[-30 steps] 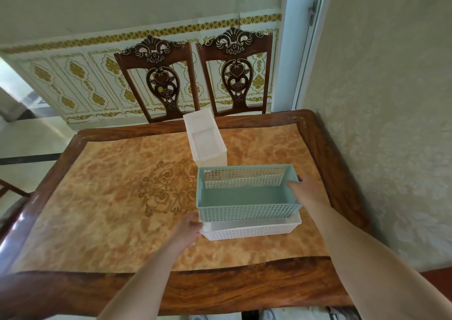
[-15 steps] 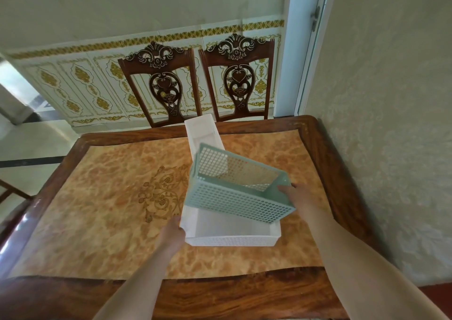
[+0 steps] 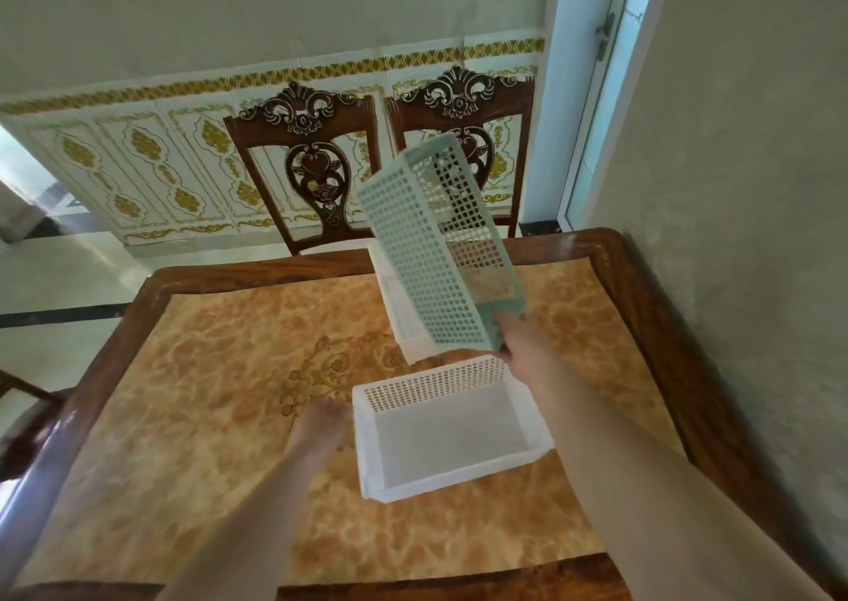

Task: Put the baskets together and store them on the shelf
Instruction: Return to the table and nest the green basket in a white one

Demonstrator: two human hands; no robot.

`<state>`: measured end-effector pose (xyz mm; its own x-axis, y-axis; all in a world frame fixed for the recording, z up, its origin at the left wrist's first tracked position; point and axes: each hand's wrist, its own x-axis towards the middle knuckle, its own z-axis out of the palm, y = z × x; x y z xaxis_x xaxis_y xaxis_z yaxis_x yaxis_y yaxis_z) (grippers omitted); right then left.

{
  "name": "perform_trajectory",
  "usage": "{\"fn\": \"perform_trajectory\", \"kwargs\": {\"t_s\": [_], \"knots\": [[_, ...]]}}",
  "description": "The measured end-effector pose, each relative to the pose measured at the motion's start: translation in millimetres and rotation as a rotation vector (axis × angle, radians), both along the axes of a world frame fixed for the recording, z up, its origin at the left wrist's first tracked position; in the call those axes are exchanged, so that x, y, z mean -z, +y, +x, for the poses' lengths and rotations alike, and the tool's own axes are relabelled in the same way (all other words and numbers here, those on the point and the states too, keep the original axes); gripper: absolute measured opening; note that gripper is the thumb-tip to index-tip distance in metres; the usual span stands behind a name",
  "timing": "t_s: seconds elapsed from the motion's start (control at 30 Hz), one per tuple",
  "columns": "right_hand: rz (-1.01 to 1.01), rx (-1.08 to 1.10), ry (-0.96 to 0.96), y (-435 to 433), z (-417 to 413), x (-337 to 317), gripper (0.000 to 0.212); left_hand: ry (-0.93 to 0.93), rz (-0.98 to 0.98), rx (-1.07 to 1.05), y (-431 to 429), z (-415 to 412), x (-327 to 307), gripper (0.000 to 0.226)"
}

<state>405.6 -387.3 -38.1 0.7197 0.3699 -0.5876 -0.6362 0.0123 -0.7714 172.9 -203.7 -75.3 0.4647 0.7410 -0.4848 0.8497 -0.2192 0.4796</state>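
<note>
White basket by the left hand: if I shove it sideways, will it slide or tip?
The white basket is low, wide and looks empty, so it probably slides rather than tips. Thin perforated walls suggest it is light and may flex. The glossy table likely offers little grip.

Near basket [image 3: 452, 435] sits on the bench [image 3: 206, 417], right of centre, open side up; left hand [image 3: 316, 430] lies on the bench just beside its left wall. Right hand [image 3: 523, 348] holds a second basket [image 3: 431, 260] by its near end, raised off the bench and tilted steeply, above and behind the near basket. A third basket [image 3: 404, 320] lies on the bench behind the near one, partly hidden by the raised one; two chairs [image 3: 312, 164] stand behind the bench's far edge, wall [image 3: 757, 187] along its right side.
</note>
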Motion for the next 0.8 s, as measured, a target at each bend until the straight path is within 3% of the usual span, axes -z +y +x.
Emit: {"fn": "perform_trajectory", "kwargs": {"t_s": [0.13,0.3,0.47,0.6,0.7,0.8], "knots": [[0.090,0.025,0.049,69.9,-0.4,-4.1,0.027,0.003,-0.031,0.056,35.6,1.3,13.8,0.032],[-0.004,0.140,0.050,111.2,-2.0,12.9,0.036,0.012,-0.096,0.030,76.0,-24.4,33.7,0.028],[-0.364,0.217,-0.116,110.7,5.6,28.2,0.042,0.016,-0.129,-0.025,103.1,-45.8,50.0,0.024],[-0.751,0.079,-0.361,94.2,12.9,41.5,0.049,0.031,-0.147,-0.043,116.2,-52.2,58.2,0.028],[-0.722,0.004,-0.278,89.4,16.5,51.0,0.056,0.035,-0.127,-0.036,119.5,-56.2,57.4,0.027],[-0.686,-0.035,-0.173,89.7,11.9,50.4,0.051,0.057,-0.094,-0.020,118.6,-58.9,48.1,0.026]]}}
